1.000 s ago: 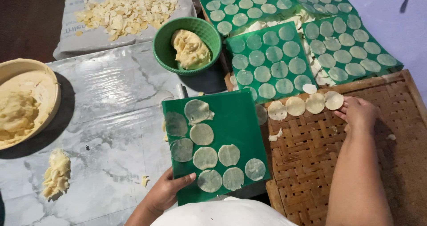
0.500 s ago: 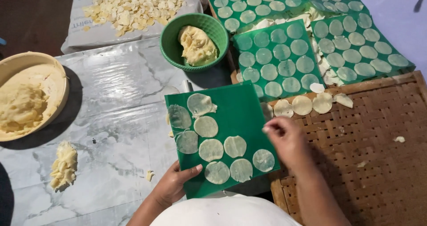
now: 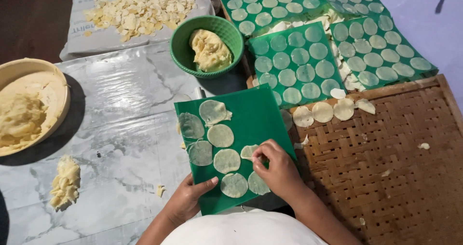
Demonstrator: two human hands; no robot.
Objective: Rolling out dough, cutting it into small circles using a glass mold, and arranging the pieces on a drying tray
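Right hand (image 3: 279, 170) moved onto green sheet (image 3: 251, 117), grip pinching dough disc (image 3: 249, 151), left hand (image 3: 189, 200) gripping sheet edge, woven tray (image 3: 400, 163) beside.

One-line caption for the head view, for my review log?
Right hand peels a dough disc off a green sheet steadied by the left hand.

A plastic sheet (image 3: 260, 115) with dough discs (image 3: 220, 135) on it lies between the marble slab (image 3: 120, 129) at left and the woven tray (image 3: 395, 168) at right. Behind it stands a bowl of dough (image 3: 208, 46); along the tray's far edge lie loose discs (image 3: 322, 112).
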